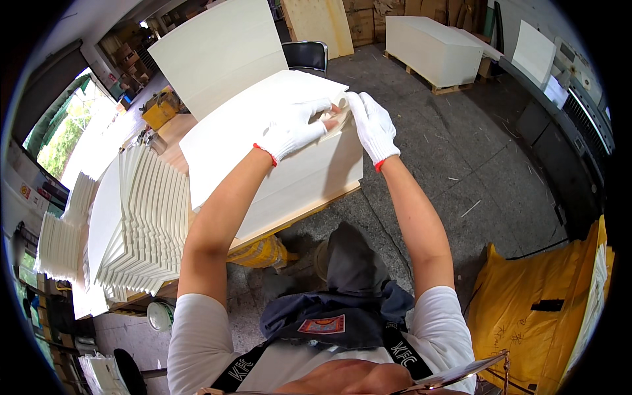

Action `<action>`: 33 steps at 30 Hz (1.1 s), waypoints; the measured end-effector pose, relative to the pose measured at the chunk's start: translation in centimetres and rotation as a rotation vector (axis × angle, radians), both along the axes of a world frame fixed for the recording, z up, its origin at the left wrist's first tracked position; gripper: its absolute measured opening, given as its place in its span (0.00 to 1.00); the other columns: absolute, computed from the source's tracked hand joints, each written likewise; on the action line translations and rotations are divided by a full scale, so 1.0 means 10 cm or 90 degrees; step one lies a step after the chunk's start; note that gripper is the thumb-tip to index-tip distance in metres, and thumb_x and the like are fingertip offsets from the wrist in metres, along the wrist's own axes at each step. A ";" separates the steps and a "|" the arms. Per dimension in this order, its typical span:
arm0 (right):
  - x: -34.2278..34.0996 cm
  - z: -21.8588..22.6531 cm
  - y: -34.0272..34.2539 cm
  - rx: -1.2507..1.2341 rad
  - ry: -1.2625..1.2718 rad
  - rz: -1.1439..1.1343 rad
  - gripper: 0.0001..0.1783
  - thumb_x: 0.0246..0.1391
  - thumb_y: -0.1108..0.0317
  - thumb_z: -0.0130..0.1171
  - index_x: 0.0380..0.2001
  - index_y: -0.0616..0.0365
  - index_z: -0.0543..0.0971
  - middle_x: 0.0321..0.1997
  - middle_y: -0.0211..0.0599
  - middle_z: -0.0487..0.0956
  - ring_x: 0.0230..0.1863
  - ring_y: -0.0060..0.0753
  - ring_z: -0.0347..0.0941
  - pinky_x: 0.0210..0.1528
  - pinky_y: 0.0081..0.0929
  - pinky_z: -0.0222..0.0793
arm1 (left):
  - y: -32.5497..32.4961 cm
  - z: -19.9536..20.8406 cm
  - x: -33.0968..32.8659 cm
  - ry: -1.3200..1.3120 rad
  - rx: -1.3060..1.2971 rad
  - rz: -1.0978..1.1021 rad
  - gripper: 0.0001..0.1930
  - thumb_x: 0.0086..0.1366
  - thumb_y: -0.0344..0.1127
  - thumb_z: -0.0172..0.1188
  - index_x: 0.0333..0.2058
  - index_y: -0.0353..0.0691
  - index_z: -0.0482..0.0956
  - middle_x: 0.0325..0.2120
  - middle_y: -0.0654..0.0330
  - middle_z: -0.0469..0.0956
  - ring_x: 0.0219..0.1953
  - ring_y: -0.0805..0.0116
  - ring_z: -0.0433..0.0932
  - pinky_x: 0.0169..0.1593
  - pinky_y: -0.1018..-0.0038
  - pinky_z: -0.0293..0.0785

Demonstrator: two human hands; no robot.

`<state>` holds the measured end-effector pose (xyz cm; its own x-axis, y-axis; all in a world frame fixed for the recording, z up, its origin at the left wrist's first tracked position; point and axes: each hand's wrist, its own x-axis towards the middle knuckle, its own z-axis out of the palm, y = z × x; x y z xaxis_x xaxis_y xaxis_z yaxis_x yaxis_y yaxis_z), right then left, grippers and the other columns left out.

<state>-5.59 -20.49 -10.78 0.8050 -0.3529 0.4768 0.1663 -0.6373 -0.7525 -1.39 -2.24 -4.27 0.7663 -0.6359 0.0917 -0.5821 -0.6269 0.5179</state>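
Observation:
A white board stack stands on a wooden-edged table in front of me, with a large loose white sheet on top. Both my hands wear white gloves with red cuffs and meet at the stack's right corner. My left hand reaches over the sheet, its bare thumb and fingertips closed on a curled pale strip. On the corner's outer side, my right hand is bent with its fingers together against the same strip. Its fingertips are partly hidden.
Fanned piles of white sheets stand on the left. Behind the stack rise a tall white board and a black chair. A pallet stack is farther back. Yellow sheeting lies at right, a dark machine above it.

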 end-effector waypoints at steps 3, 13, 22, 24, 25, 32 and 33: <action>0.01 0.01 0.02 0.018 -0.007 0.002 0.27 0.68 0.41 0.40 0.40 0.52 0.77 0.39 0.53 0.80 0.45 0.62 0.76 0.46 0.48 0.70 | 0.03 -0.04 0.03 -0.071 0.004 -0.015 0.18 0.66 0.41 0.61 0.54 0.49 0.80 0.39 0.57 0.84 0.38 0.70 0.81 0.46 0.71 0.76; 0.02 0.00 0.01 0.028 0.016 -0.008 0.29 0.67 0.39 0.39 0.40 0.53 0.77 0.39 0.53 0.80 0.45 0.61 0.76 0.45 0.48 0.69 | 0.05 -0.12 0.12 -0.026 -0.036 -0.022 0.19 0.66 0.42 0.61 0.55 0.51 0.80 0.42 0.56 0.84 0.42 0.67 0.81 0.50 0.70 0.75; 0.00 0.03 0.03 0.017 0.036 -0.008 0.28 0.68 0.40 0.39 0.40 0.52 0.76 0.39 0.52 0.80 0.44 0.61 0.76 0.45 0.48 0.69 | 0.05 -0.13 0.12 -0.100 -0.057 -0.041 0.18 0.69 0.43 0.56 0.56 0.55 0.79 0.39 0.54 0.84 0.41 0.58 0.83 0.48 0.65 0.76; -0.01 0.02 0.04 0.012 0.006 -0.007 0.28 0.68 0.40 0.39 0.40 0.52 0.76 0.39 0.52 0.80 0.44 0.61 0.76 0.45 0.49 0.69 | 0.06 -0.08 0.11 -0.116 -0.002 -0.063 0.17 0.69 0.44 0.58 0.55 0.55 0.79 0.37 0.55 0.84 0.38 0.61 0.83 0.46 0.66 0.77; -0.02 0.01 0.04 0.010 -0.009 -0.009 0.27 0.68 0.40 0.39 0.40 0.52 0.76 0.40 0.52 0.80 0.44 0.61 0.76 0.45 0.49 0.69 | 0.04 -0.03 0.04 -0.061 -0.006 -0.046 0.17 0.68 0.43 0.59 0.55 0.53 0.79 0.37 0.56 0.84 0.37 0.63 0.82 0.46 0.67 0.76; 0.01 0.00 0.03 0.027 0.003 -0.006 0.27 0.68 0.41 0.39 0.40 0.53 0.76 0.39 0.53 0.79 0.44 0.62 0.75 0.45 0.50 0.69 | 0.02 -0.03 -0.01 -0.041 -0.019 -0.019 0.18 0.64 0.41 0.64 0.53 0.51 0.80 0.35 0.58 0.84 0.32 0.70 0.82 0.42 0.71 0.77; 0.00 0.00 0.03 0.029 0.002 -0.008 0.27 0.68 0.41 0.39 0.40 0.53 0.76 0.39 0.54 0.79 0.44 0.63 0.75 0.45 0.50 0.69 | 0.02 -0.04 0.00 -0.047 -0.015 -0.019 0.18 0.64 0.40 0.64 0.53 0.51 0.80 0.35 0.58 0.84 0.32 0.71 0.82 0.41 0.71 0.77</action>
<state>-5.58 -20.20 -10.74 0.8015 -0.3845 0.4581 0.1560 -0.6050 -0.7808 -1.34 -2.06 -4.64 0.7377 -0.6553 0.1624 -0.6374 -0.5966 0.4876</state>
